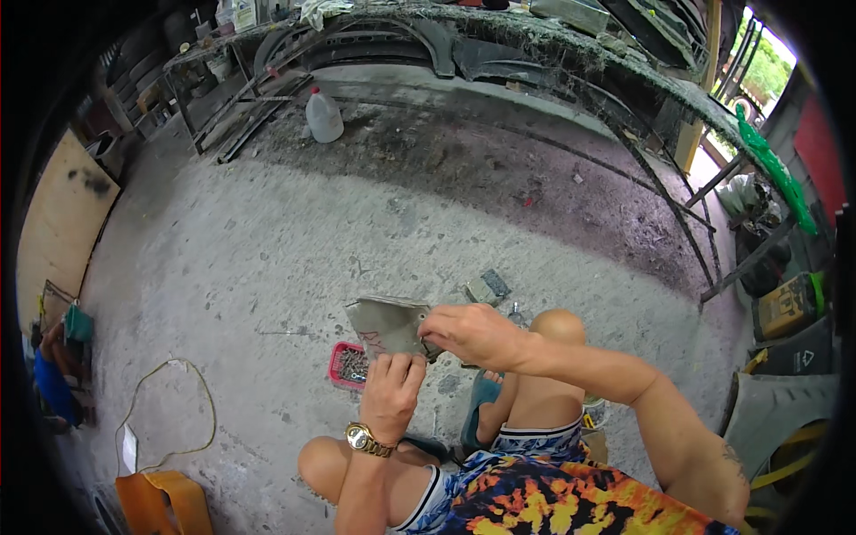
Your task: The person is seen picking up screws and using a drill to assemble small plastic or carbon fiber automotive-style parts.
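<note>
A grey, angular panel piece (pixel 389 319) with reddish marks on its face is held up before my knees. My left hand (pixel 392 397), a gold watch on its wrist, grips the lower edge with curled fingers. At the right edge, my right hand (pixel 473 335) has its fingers bent and pressed together against the panel; whether a small part sits between them is hidden. Just beyond my left hand, partly covered by the panel, a pink-red tray (pixel 335 373) holds many small metal pieces, perhaps screws. A grey block (pixel 487 287) lies on the floor past my right hand.
A translucent jug (pixel 324 118) with a red cap stands on the floor ahead, before a cluttered workbench (pixel 535 31). A looped yellowish cord (pixel 212 401) and an orange piece (pixel 165 501) lie at left. Another person (pixel 58 379) is at the far left. Dark containers (pixel 789 308) stand at right.
</note>
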### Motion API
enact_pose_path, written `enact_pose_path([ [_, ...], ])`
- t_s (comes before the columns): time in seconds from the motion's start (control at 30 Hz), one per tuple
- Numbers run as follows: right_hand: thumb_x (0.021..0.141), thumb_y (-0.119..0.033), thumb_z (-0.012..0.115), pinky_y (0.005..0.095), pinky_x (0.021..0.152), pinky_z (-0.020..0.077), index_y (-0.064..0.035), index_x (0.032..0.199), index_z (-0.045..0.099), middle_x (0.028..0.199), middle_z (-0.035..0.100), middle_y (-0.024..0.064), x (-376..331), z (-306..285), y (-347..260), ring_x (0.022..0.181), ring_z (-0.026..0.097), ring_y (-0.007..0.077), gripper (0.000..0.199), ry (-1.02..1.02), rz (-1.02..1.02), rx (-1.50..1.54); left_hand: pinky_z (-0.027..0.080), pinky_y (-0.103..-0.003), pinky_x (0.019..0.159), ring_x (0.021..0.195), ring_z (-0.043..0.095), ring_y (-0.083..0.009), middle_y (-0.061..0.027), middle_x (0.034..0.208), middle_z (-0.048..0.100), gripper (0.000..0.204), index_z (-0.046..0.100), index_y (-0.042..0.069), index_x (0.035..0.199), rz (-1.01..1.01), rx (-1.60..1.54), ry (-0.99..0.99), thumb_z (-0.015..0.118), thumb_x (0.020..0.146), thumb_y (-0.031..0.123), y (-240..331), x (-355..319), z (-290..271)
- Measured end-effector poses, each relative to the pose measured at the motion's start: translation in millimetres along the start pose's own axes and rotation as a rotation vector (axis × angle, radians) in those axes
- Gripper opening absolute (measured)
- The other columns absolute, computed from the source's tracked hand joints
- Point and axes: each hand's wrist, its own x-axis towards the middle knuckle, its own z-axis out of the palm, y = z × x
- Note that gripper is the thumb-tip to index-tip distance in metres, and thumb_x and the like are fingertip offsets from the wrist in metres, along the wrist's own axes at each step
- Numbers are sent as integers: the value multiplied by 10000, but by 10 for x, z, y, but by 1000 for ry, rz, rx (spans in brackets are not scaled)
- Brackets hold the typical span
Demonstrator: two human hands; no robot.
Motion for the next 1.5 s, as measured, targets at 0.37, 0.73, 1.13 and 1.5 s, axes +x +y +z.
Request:
enact_pose_path([
  [0.37, 871, -114, 596, 430, 724, 496, -36, 965, 628, 922, 635, 136, 13, -139, -150, 858, 615, 356, 126, -121, 35, 88, 439, -381, 739, 886, 555, -267, -119, 1131, 578, 257, 584, 20, 1016, 28, 22, 107, 594, 759, 25, 41, -16, -11],
  [0.73, 893, -125, 614, 359, 673, 508, -50, 1016, 659, 870, 638, 100, -77, -299, -103, 757, 629, 270, 151, -49, -119, 175, 438, -377, 737, 894, 572, -263, -83, 1076, 625, 258, 600, 37, 987, 19, -54, 146, 646, 740, -22, 28, 18, 0],
  [1.13, 914, -101, 625, 259, 660, 522, 43, 976, 665, 792, 665, 47, -910, -412, 862, 711, 619, 110, 162, 208, 800, 926, 442, -364, 767, 926, 567, -239, -77, 1060, 577, 269, 593, 64, 1039, 69, 101, 130, 597, 771, 81, 27, -35, -45],
  [1.5, 873, -69, 584, 390, 697, 515, -27, 974, 595, 888, 591, 122, -103, -178, -141, 831, 619, 305, 110, 23, -77, -50, 442, -368, 741, 884, 561, -247, -104, 1016, 572, 225, 572, 35, 988, 132, 113, 89, 593, 771, 90, 49, 44, 61],
])
